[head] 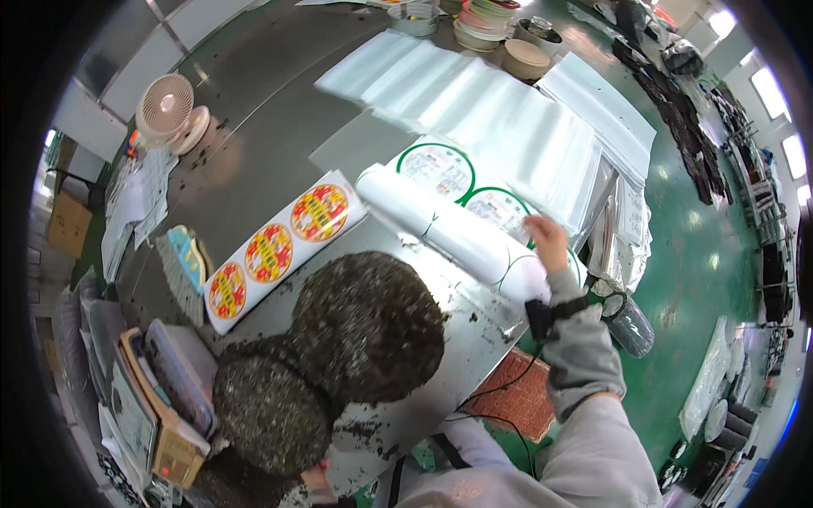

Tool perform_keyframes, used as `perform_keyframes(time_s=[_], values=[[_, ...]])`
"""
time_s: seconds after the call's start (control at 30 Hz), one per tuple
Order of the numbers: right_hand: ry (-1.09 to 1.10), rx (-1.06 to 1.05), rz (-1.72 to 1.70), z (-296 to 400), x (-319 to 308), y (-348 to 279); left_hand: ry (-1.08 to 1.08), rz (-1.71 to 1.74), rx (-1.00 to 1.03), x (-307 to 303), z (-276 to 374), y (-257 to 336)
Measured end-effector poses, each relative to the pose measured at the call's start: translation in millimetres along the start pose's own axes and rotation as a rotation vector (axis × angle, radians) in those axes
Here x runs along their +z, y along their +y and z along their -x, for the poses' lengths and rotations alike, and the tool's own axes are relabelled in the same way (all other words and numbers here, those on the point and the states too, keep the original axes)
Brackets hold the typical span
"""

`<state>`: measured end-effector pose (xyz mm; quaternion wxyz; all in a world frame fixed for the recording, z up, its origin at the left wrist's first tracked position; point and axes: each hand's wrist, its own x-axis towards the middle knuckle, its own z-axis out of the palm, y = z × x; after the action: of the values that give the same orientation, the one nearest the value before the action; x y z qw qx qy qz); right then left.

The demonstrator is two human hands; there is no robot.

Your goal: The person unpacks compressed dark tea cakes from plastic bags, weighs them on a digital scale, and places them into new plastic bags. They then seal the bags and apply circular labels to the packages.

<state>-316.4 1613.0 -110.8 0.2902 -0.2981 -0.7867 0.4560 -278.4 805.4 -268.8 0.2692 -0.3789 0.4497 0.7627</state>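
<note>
My right hand point(547, 241) is at the right end of a sheet of round green-rimmed labels point(438, 170), with its fingers bent; whether it pinches the sheet cannot be told. A white roll of label backing point(444, 228) lies just left of it. Low in the picture my left hand point(317, 481) is partly hidden at the edge of a round, dark, dried seaweed-like sheet point(270, 413). A larger dark round stack point(371, 324) lies beside it on the metal table point(406, 419). Dark crumbs are scattered about.
A strip of red and yellow round stickers point(270, 253), a brush point(184, 267) and a fan point(166, 111) are at left. Clear plastic bags point(470, 114) spread across the far side. A box with plastic trays point(171, 438) stands lower left. Tubs point(486, 25) stand at the back.
</note>
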Motion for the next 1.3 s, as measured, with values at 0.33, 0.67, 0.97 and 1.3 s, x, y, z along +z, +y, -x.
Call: perform_keyframes(time_s=[0.33,0.67,0.97,1.3], values=[[0.165,0.120,0.854,-105.5,-26.6,119.9,-0.068,-0.762,-0.216,94.1,125.9,-23.8],[0.248,0.076,0.781,-62.4,-99.1,90.2,0.039,-0.741,-0.294,125.5,123.4,-25.6],[-0.213,-0.356,1.048,-84.7,-86.1,56.6,-0.096,-0.846,-0.228,95.5,87.5,-45.2],[-0.153,0.108,-0.550,-35.8,-88.9,-109.4,-0.434,-0.925,-0.059,146.0,105.0,-45.7]])
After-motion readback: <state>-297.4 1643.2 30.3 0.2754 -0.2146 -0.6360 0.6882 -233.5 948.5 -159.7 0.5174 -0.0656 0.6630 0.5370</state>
